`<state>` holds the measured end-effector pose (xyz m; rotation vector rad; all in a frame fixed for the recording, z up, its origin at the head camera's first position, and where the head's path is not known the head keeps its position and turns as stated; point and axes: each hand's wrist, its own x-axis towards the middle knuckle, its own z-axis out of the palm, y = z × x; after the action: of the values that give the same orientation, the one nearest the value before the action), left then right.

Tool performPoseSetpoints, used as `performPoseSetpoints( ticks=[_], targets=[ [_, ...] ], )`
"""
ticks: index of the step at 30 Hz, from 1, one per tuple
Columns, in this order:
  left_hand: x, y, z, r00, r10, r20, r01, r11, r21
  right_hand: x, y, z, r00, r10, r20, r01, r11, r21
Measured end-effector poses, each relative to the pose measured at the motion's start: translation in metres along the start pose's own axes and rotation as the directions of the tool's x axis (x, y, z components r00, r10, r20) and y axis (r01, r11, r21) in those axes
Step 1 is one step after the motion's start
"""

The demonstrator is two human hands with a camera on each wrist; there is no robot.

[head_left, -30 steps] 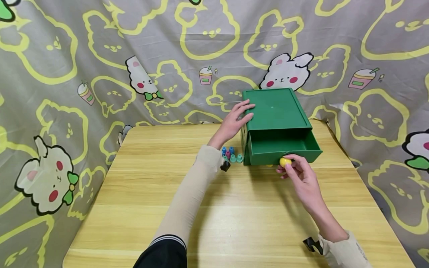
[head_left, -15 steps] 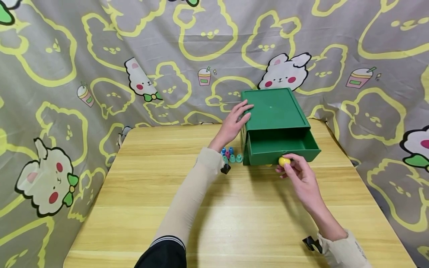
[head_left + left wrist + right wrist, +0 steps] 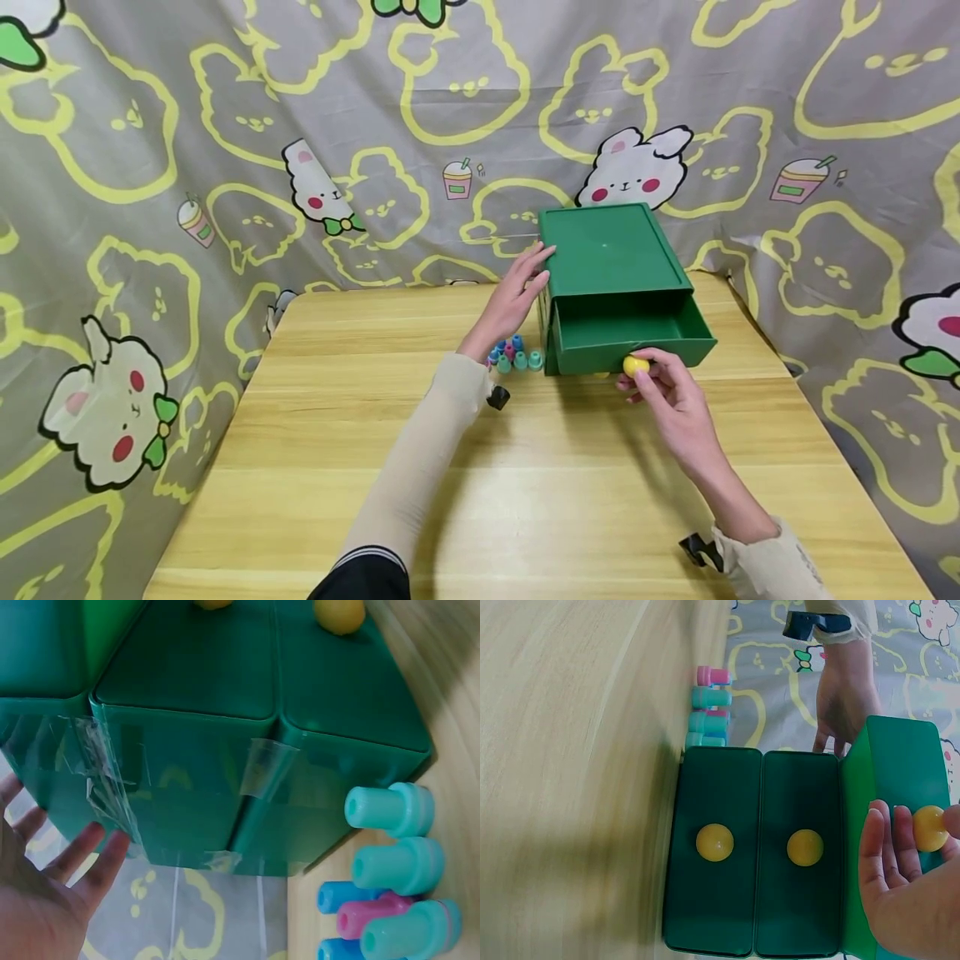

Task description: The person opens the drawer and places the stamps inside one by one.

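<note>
A green plastic drawer cabinet (image 3: pixel 604 250) stands at the table's back right. Its top drawer (image 3: pixel 592 357) is pulled out, showing the green inside. My right hand (image 3: pixel 678 408) pinches that drawer's round yellow knob (image 3: pixel 930 829) between thumb and fingers. My left hand (image 3: pixel 510 304) is at the cabinet's left side, fingers extended, fingertips right by the upper edge. In the left wrist view, its fingers (image 3: pixel 101 870) spread beside the side wall, where clear tape runs across the drawer units. Two lower drawers (image 3: pixel 716 907) are closed, each with a yellow knob (image 3: pixel 805 847).
Several small stepped plastic pegs (image 3: pixel 401 866) in teal, blue and pink stand on the wooden table (image 3: pixel 337 417), left of the cabinet. A grey curtain (image 3: pixel 360 108) with yellow cartoon outlines hangs behind and along the sides.
My left hand has drawn back slightly from the cabinet's top, down toward its left edge. My right hand stays on the knob, and the drawer remains pulled out. The head view has tilted a little.
</note>
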<state>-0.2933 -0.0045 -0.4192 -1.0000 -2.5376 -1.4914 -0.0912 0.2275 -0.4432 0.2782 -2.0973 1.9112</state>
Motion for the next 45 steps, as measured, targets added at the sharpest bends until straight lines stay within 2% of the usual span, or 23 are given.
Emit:
performPoseSetpoints(
  ticks=[9, 16, 24, 30, 35, 42, 45],
  targets=[
    [-0.014, -0.001, -0.003, 0.999, 0.02, 0.044, -0.019, 1.0, -0.011, 0.0, 0.0, -0.001, 1.0, -0.014, 0.01, 0.014, 1.0, 0.02],
    [-0.024, -0.011, -0.006, 0.999, 0.011, 0.052, -0.009, 0.999, -0.036, -0.001, 0.0, 0.0, 1.0, -0.009, 0.008, 0.009, 0.999, 0.038],
    [-0.041, -0.033, -0.015, 0.998, -0.046, 0.032, 0.047, 0.998, -0.036, -0.001, -0.001, -0.001, 1.0, 0.01, -0.005, -0.01, 1.0, 0.006],
    [-0.058, -0.052, -0.022, 0.994, -0.111, 0.021, 0.111, 0.993, -0.03, 0.0, 0.0, -0.001, 1.0, 0.017, 0.001, -0.017, 1.0, -0.007],
    [-0.075, -0.066, -0.027, 0.983, -0.184, 0.013, 0.185, 0.982, -0.032, 0.0, 0.0, -0.001, 1.0, 0.012, 0.004, -0.012, 1.0, -0.001],
    [-0.095, -0.083, -0.031, 0.97, -0.243, 0.013, 0.244, 0.967, -0.079, 0.0, -0.001, 0.0, 1.0, 0.008, 0.002, -0.008, 1.0, 0.004],
    [-0.102, -0.089, -0.033, 0.959, -0.282, 0.022, 0.283, 0.955, -0.09, 0.0, -0.001, 0.0, 1.0, 0.011, 0.002, -0.011, 1.0, 0.002]
  ],
)
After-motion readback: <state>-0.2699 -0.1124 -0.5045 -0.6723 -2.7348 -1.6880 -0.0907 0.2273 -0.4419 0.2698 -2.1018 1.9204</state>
